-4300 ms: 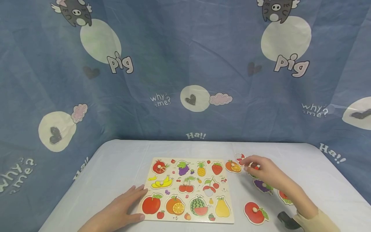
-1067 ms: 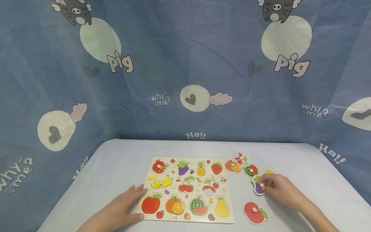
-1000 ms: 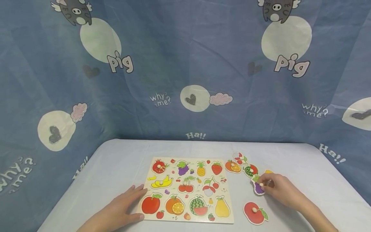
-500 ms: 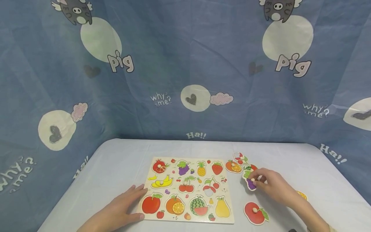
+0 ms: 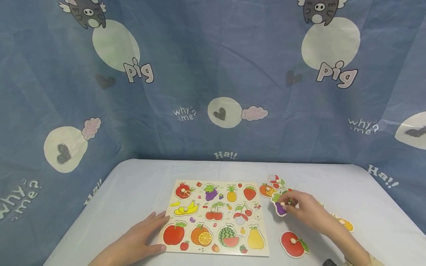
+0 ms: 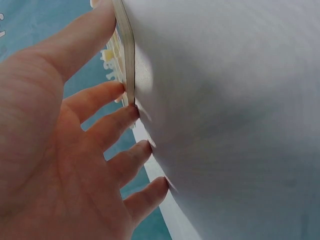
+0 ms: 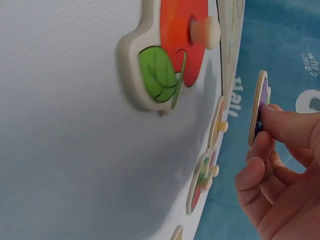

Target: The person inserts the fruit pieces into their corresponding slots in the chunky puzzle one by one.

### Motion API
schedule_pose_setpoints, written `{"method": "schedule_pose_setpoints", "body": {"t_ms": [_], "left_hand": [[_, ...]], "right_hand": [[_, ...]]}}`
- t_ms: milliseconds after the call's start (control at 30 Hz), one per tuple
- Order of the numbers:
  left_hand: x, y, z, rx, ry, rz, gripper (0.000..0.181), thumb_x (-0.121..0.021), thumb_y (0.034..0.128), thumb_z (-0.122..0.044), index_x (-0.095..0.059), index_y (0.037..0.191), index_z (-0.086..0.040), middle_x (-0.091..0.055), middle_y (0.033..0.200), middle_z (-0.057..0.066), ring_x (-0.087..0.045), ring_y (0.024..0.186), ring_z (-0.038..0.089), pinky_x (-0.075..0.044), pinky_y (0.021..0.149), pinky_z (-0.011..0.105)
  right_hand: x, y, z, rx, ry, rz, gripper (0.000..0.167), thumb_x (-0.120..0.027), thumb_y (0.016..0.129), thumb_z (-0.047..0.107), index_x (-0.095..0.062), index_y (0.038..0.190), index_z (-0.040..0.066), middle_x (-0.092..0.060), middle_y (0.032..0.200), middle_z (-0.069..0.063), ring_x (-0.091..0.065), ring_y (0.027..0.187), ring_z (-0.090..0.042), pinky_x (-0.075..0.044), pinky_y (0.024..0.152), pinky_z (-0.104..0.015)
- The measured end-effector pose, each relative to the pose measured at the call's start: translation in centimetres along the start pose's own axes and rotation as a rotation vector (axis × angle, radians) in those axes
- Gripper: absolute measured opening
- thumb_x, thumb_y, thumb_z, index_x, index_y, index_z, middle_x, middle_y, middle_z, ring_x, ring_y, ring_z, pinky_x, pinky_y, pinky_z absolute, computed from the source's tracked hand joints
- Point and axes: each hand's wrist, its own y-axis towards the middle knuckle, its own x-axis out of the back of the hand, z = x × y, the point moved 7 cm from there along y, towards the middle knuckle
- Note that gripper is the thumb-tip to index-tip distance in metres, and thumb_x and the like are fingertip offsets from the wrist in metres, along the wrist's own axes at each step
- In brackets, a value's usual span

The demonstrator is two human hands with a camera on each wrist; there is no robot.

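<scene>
Grape piece: thin wooden cutout, purple fruit, green leaf, pale rim, pale knob on its face. Pinched between thumb and fingertips of the right hand; held in the air (nearly edge-on in the right wrist view), just beyond the board's right edge, apart from it.

Board: cream rectangle, lying flat, fruit pictures in three rows. Printed grapes second from left in its back row. Knobbed pieces sit in the pomegranate, banana and cherry places. Left hand touches the board's left edge, fingers spread.
</scene>
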Motion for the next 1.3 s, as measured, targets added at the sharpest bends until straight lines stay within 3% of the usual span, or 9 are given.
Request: {"method": "schedule_pose_setpoints", "body": {"t_ms": [600,1300], "left_hand": [[0.0,0.0,0.1,-0.013,-0.006,-0.003,0.086,-0.084,0.0687,-0.052,-0.051,0.143,-0.025,-0.043,0.152,0.001,-0.027,0.143,0.034,-0.028,0.107,0.066],[-0.1,0.0,-0.1,0.017,0.035,-0.01,0.084,-0.084,0.0678,-0.052,-0.053,0.142,-0.026,-0.043,0.152,0.001,-0.03,0.142,0.035,-0.031,0.103,0.069]], "right_hand": [[-0.7,1.1,2.4,0.067,0.01,-0.023,0.024,-0.07,0.086,-0.001,-0.071,0.099,0.02,-0.064,0.09,0.011,-0.055,0.077,-0.01,-0.049,0.063,-0.024],[-1.8,2.1,4.5,0.119,0.015,-0.039,0.026,-0.072,0.085,0.0,-0.072,0.098,0.022,-0.064,0.091,0.014,-0.056,0.076,-0.008,-0.049,0.063,-0.025]]}}
